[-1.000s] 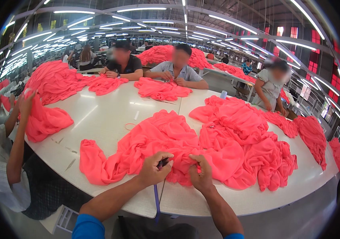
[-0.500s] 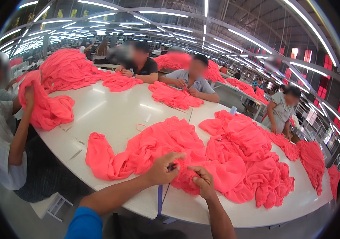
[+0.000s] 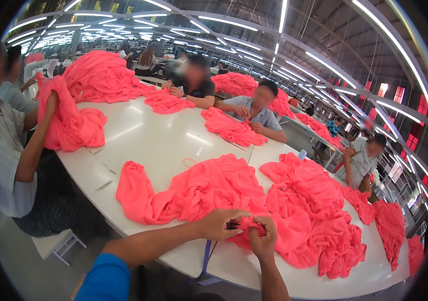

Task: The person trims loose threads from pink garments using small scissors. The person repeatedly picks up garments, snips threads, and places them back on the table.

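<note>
My left hand point(image 3: 218, 223) is closed round a small dark tool point(image 3: 233, 224), perhaps snips, at the near edge of a coral-pink fabric heap point(image 3: 214, 183). My right hand point(image 3: 264, 233) pinches a gathered bit of that fabric just to the right of the tool. A larger crumpled pile point(image 3: 309, 210) of the same cloth lies to the right. A purple strap point(image 3: 206, 259) hangs over the table edge below my left wrist. Whether the tool's tips touch the cloth I cannot tell.
Around the white table point(image 3: 98, 170) are co-workers point(image 3: 3, 165) point(image 3: 199, 95) point(image 3: 254, 108) point(image 3: 362, 165) handling pink cloth, with more piles point(image 3: 93, 75) point(image 3: 387, 231). A light blue cylinder point(image 3: 302, 154) stands behind my pile. A white stool point(image 3: 53, 241) is at the lower left.
My view has swung, shifting the scene. My hands sit lower in the picture and closer together, with the gathered cloth between them. The co-worker at left still lifts fabric.
</note>
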Demonstrator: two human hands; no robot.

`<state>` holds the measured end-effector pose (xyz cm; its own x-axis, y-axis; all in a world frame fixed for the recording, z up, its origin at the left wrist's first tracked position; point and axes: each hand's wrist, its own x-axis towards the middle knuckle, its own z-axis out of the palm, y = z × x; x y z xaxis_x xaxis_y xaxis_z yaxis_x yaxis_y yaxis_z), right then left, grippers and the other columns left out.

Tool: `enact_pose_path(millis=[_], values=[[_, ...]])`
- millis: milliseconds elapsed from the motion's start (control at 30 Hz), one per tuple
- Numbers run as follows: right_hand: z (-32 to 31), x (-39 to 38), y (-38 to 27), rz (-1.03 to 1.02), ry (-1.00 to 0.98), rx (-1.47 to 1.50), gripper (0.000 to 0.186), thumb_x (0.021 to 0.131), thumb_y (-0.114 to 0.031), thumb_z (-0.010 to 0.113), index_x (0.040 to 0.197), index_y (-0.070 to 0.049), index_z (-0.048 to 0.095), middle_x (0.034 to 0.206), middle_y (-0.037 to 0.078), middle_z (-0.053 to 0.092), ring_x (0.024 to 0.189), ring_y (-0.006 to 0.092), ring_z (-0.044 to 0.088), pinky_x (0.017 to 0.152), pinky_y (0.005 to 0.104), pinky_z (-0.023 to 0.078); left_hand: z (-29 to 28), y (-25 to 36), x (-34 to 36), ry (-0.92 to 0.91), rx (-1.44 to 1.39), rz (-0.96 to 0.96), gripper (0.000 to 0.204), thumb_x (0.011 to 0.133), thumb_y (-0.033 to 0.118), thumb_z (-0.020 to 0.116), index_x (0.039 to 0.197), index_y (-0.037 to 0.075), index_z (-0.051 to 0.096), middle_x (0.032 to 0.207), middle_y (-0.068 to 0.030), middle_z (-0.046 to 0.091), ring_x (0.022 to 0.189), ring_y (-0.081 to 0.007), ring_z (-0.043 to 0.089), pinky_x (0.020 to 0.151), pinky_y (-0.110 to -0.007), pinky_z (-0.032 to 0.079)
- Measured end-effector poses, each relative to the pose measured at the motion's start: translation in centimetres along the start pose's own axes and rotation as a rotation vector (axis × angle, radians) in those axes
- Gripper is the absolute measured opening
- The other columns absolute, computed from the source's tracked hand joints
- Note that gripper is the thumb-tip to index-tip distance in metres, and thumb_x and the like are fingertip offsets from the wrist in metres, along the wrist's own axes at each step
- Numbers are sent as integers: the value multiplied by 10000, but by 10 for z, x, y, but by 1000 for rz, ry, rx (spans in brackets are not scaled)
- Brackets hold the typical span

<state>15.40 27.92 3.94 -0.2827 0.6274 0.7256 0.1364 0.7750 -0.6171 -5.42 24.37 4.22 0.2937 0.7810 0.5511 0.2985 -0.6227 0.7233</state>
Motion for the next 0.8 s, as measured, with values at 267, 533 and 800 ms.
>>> enact_pose_path(millis=[267,533,800], values=[[-21,14,9,-45,332,-79,261,794,147,548,1006,11,617,1009,88,593,956,193,579,885,302,465,-13,6,6,88,314,-126,549,833,261,757,1339,157,572,1058,-111,694,880,-251,701,761,-358,555],[-34,21,12,200,524,133,268,864,120,493,1066,6,626,1050,54,600,949,127,565,880,254,461,-26,-19,8,426,436,-4,584,770,110,745,1323,139,561,1103,-95,674,893,-254,696,738,-361,562],[-34,19,28,243,508,108,259,898,86,481,1102,9,620,1096,71,618,1012,148,577,919,275,460,-32,-28,11,511,514,46,559,741,57,744,1265,113,558,1041,-86,655,795,-242,688,652,-343,561]])
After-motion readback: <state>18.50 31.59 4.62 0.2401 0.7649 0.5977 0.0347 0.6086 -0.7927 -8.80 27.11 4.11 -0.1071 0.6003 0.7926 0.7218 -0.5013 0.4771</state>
